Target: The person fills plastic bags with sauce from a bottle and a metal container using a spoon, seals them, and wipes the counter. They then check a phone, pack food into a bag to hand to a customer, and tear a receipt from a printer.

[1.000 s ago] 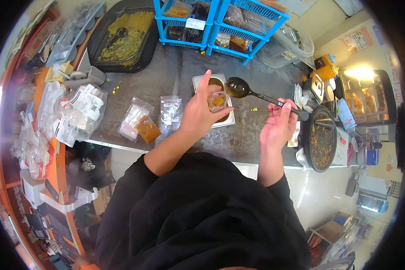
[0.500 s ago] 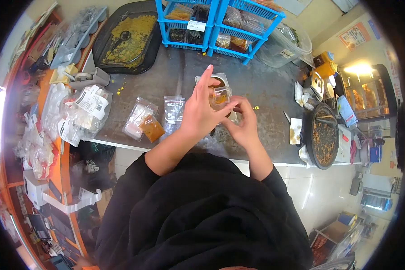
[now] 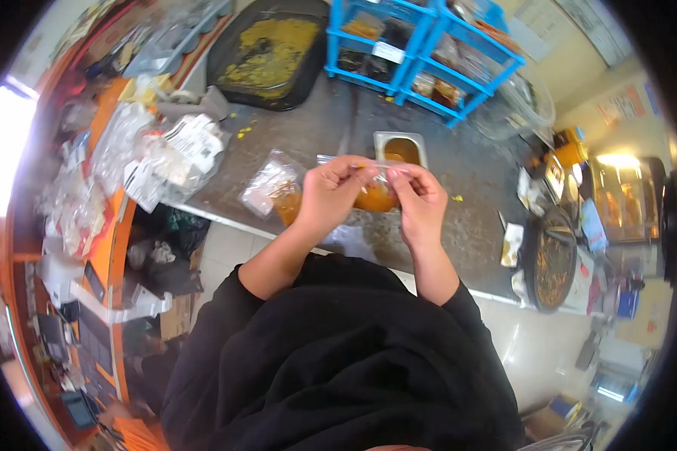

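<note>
My left hand (image 3: 329,194) and my right hand (image 3: 424,201) pinch the top edge of a small clear plastic bag (image 3: 376,198). Orange-brown sauce fills its lower part, which hangs between my hands above the table. Just beyond them stands a rectangular metal container (image 3: 422,143) with brownish-orange sauce inside. Left of my left hand lie flat clear plastic bags (image 3: 269,183), and partly behind my wrist is another sauce-filled bag (image 3: 288,205).
A blue plastic rack (image 3: 390,51) of packets stands at the back. To its left is a black tray (image 3: 226,75) with yellow food on it. A dark round pan (image 3: 553,263) sits at the right edge. Packaging bags (image 3: 180,158) crowd the left side.
Both hands have moved nearer me, off the metal container. Earlier they held a small clear cup-like item over it; now they pinch a sauce-filled bag. The view has shifted.
</note>
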A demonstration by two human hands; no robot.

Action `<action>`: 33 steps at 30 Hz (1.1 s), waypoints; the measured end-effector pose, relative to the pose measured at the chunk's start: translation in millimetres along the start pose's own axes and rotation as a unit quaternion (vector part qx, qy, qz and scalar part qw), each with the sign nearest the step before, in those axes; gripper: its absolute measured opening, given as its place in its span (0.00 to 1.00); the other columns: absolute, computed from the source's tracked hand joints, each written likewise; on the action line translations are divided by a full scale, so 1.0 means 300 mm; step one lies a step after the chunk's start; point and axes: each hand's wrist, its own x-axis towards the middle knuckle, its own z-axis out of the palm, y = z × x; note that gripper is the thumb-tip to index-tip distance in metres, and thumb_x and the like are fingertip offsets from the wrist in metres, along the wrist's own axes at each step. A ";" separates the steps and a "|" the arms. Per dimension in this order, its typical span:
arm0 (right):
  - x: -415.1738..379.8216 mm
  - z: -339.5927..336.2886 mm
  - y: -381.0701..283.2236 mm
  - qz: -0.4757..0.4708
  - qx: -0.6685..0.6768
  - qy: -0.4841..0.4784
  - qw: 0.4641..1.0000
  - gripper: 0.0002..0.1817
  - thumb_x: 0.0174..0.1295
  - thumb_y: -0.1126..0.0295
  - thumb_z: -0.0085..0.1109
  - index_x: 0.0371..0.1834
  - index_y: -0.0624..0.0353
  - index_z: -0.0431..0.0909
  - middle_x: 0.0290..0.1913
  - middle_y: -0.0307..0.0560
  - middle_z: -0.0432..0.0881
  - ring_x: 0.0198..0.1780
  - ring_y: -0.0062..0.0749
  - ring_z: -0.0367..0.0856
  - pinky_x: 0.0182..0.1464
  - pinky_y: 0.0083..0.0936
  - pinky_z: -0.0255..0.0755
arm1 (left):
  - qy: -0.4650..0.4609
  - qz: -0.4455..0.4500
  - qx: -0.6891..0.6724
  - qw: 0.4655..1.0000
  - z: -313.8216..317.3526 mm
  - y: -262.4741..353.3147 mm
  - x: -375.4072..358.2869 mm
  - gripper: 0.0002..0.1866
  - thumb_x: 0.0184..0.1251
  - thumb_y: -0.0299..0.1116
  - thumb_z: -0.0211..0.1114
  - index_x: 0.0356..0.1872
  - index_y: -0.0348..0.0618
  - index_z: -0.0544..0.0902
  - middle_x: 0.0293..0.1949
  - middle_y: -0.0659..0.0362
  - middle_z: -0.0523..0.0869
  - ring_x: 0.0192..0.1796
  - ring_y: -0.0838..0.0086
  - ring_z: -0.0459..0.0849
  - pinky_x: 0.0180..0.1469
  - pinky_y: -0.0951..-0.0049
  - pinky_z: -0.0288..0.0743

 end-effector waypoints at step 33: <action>-0.044 0.227 0.595 0.245 -0.124 -0.192 0.942 0.08 0.67 0.67 0.57 0.40 0.61 0.79 0.35 0.38 0.82 0.35 0.20 0.78 0.40 0.21 0.72 | 0.307 -0.100 0.212 0.922 -0.793 -0.055 -0.716 0.09 0.68 0.28 0.61 0.45 0.37 0.83 0.39 0.58 0.83 0.44 0.75 0.80 0.46 0.77 0.73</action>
